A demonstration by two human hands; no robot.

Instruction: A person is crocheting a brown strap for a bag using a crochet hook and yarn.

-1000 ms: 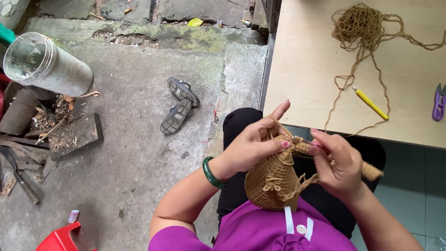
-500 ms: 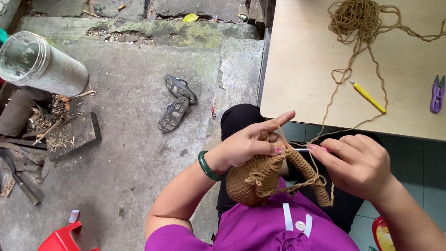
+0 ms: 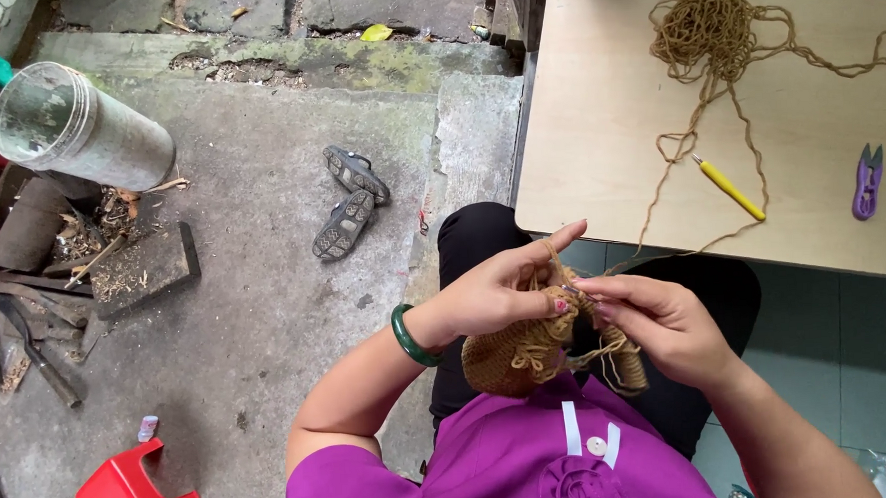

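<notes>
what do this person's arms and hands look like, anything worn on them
Both arms are bare below short purple sleeves. The left hand has a dark green bangle round its wrist, and its thumbnail is painted pink. The right hand shows no ring, watch or bracelet. No gloves on either. The purple top has a white button and white strips at the front.

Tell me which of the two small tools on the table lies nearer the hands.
The yellow crochet hook, lying beside the yarn strand near the table's middle. The purple thread snips sit farther out toward the right edge, away from both hands.
</notes>
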